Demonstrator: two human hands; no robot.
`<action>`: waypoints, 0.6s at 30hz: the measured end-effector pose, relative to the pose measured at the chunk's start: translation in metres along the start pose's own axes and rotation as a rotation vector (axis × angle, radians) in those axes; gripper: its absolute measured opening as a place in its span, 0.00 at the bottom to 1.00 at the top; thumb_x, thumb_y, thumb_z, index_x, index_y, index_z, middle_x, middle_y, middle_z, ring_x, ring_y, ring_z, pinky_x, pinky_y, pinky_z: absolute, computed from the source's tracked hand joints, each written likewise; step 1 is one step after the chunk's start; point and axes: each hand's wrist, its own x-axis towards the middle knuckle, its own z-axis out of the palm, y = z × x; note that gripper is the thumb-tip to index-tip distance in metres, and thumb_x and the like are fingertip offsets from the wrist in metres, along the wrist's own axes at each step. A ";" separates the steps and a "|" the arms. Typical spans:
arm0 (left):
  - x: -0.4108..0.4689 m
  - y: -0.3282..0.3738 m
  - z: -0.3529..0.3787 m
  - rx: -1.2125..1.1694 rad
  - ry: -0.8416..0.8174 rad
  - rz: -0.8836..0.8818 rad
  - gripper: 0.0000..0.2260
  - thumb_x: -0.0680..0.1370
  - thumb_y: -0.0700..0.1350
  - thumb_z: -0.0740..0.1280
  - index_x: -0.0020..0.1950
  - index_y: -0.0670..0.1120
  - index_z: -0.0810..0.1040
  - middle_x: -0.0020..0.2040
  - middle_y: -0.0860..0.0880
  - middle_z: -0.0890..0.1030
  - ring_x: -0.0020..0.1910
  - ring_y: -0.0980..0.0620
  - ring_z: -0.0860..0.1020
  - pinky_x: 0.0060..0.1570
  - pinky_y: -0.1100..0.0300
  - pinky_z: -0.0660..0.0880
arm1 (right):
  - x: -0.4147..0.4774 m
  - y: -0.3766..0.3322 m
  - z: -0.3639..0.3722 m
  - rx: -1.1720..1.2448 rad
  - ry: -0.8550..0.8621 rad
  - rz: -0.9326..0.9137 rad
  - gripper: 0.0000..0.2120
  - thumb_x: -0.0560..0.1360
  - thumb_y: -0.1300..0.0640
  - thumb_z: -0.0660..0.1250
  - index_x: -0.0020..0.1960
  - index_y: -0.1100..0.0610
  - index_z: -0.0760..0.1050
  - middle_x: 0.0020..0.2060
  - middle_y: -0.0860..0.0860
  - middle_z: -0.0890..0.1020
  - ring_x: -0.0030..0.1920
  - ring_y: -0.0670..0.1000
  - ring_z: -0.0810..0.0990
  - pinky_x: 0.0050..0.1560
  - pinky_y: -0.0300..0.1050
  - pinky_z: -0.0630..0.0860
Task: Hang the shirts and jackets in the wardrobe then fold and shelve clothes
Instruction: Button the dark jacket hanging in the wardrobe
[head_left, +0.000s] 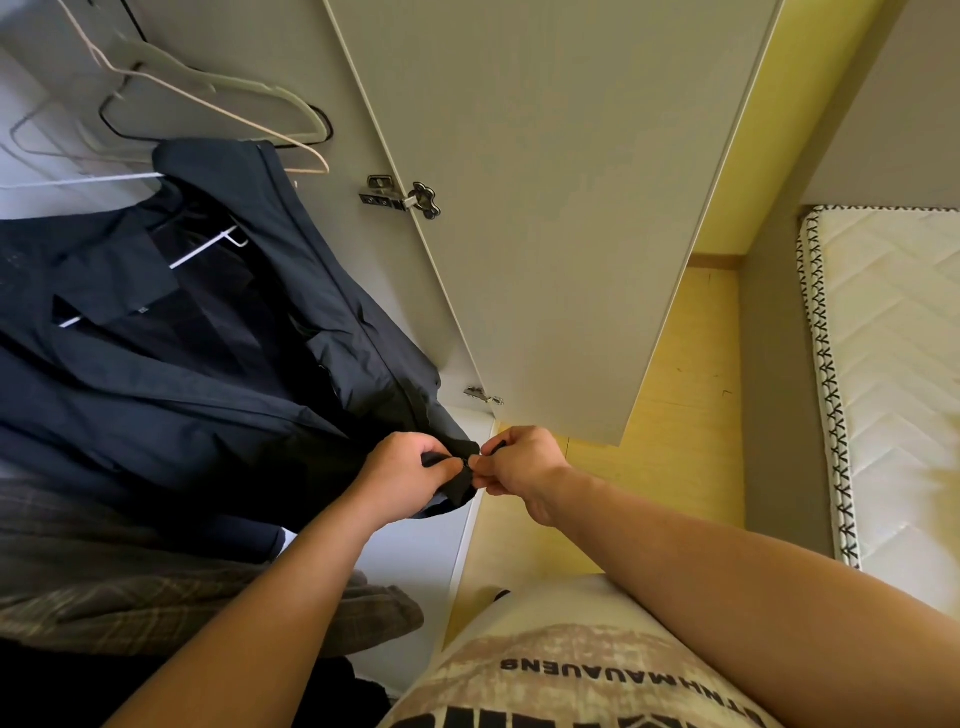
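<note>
The fingers (451, 469) of the left hand (408, 475) pinch the hem corner of the navy jacket (218, 332). The right hand (522, 467) pinches a small dark piece of the same hem just beside them. The jacket hangs on a white hanger (205, 253) inside the wardrobe (249, 47), its length running from collar at upper left to hem at lower right. The open door (545, 208) stands close on the right, and a plaid garment (156, 597) lies below.
</note>
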 end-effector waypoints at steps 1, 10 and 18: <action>0.000 0.000 0.000 -0.008 -0.003 -0.003 0.04 0.79 0.49 0.71 0.45 0.53 0.83 0.40 0.58 0.83 0.43 0.59 0.81 0.45 0.60 0.80 | 0.000 0.000 0.000 0.000 0.000 0.000 0.08 0.73 0.65 0.74 0.42 0.59 0.75 0.25 0.52 0.82 0.28 0.49 0.83 0.29 0.38 0.77; -0.010 0.005 0.012 -0.133 -0.040 -0.066 0.06 0.79 0.47 0.70 0.43 0.55 0.81 0.39 0.56 0.84 0.39 0.61 0.82 0.30 0.74 0.73 | -0.002 0.006 -0.003 -0.009 -0.004 0.020 0.07 0.73 0.66 0.74 0.43 0.59 0.76 0.32 0.56 0.83 0.32 0.51 0.84 0.30 0.39 0.77; -0.009 0.000 0.018 -0.237 -0.007 -0.115 0.03 0.80 0.47 0.70 0.47 0.53 0.81 0.43 0.55 0.83 0.44 0.58 0.81 0.34 0.72 0.73 | -0.001 0.005 -0.003 0.033 -0.006 0.041 0.07 0.73 0.65 0.74 0.45 0.59 0.75 0.31 0.55 0.84 0.35 0.53 0.84 0.34 0.41 0.79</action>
